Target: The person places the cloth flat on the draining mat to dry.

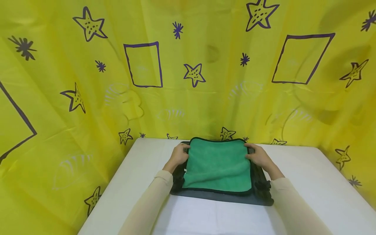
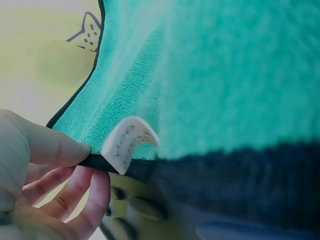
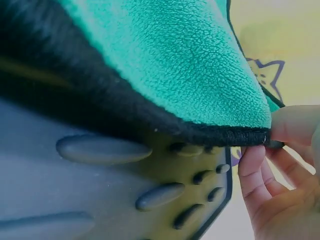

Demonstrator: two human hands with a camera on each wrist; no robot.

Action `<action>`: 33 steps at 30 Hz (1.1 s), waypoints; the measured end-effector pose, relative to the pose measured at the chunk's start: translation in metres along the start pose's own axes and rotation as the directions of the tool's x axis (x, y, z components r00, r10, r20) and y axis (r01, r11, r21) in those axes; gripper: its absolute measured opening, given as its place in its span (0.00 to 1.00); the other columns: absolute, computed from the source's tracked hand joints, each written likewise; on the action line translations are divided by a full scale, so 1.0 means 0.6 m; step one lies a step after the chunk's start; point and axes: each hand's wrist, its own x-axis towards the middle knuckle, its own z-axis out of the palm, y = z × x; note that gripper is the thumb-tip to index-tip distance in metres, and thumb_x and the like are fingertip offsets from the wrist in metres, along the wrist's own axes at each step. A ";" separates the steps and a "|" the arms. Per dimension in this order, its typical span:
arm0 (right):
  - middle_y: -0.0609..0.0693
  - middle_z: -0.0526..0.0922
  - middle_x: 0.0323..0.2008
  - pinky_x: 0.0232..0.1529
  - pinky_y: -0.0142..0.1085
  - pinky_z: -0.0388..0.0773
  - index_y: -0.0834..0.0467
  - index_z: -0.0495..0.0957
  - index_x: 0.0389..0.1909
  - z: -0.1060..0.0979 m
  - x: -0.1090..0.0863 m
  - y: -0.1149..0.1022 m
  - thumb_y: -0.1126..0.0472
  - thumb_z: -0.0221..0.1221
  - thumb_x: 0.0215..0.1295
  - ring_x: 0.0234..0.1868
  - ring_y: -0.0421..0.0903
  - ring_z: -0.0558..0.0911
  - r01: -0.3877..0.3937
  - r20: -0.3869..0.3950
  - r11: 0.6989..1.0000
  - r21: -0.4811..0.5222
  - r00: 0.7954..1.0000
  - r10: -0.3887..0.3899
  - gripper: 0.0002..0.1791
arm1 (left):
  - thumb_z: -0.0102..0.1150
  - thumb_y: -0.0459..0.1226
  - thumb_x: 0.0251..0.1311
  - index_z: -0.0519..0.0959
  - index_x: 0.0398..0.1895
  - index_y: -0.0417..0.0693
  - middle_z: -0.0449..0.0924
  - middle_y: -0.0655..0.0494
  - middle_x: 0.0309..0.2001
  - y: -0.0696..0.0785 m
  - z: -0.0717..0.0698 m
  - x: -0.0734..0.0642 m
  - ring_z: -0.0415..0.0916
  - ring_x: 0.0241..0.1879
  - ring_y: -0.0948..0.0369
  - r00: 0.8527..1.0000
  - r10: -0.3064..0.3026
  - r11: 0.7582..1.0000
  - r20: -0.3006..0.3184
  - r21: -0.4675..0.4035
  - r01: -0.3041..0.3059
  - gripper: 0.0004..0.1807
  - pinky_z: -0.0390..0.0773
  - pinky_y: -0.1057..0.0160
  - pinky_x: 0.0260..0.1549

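Note:
A green cloth with a dark edging is held spread above a dark tray with raised oval bumps. My left hand pinches the cloth's left edge; in the left wrist view the thumb lies on top and the fingers beneath. Beside that grip a white printed label curls out from the edging. My right hand grips the opposite edge, its thumb and fingers around the dark border. Much of the tray is hidden by the cloth.
Tray and cloth are on a white table. A yellow curtain printed with stars and rectangles hangs behind the table and along its sides. Dark devices are worn at the wrists.

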 end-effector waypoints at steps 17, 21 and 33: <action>0.79 0.54 0.74 0.70 0.68 0.59 0.74 0.55 0.75 0.010 0.016 0.008 0.72 0.56 0.65 0.74 0.77 0.54 0.013 0.101 0.999 -0.041 0.995 -0.009 0.38 | 0.53 0.21 0.59 0.69 0.71 0.32 0.65 0.37 0.70 -0.006 0.001 0.003 0.68 0.69 0.42 0.988 -0.017 0.989 0.151 0.145 -0.005 0.32 0.73 0.54 0.52; 0.81 0.57 0.72 0.68 0.67 0.64 0.76 0.51 0.75 0.009 0.013 0.013 0.71 0.56 0.67 0.72 0.78 0.58 0.017 0.133 0.999 -0.051 0.991 -0.010 0.39 | 0.54 0.25 0.61 0.67 0.72 0.32 0.62 0.35 0.71 -0.005 0.000 0.000 0.69 0.68 0.41 0.984 -0.009 0.979 0.179 0.201 -0.027 0.32 0.74 0.50 0.58; 0.63 0.83 0.46 0.37 0.38 0.78 0.72 0.70 0.64 -0.032 -0.067 0.043 0.63 0.51 0.78 0.39 0.48 0.80 0.019 0.181 0.998 0.053 0.983 -0.028 0.21 | 0.59 0.33 0.69 0.84 0.47 0.44 0.81 0.53 0.37 -0.030 -0.034 -0.082 0.75 0.36 0.59 0.975 0.134 0.960 0.176 0.223 -0.172 0.08 0.77 0.58 0.37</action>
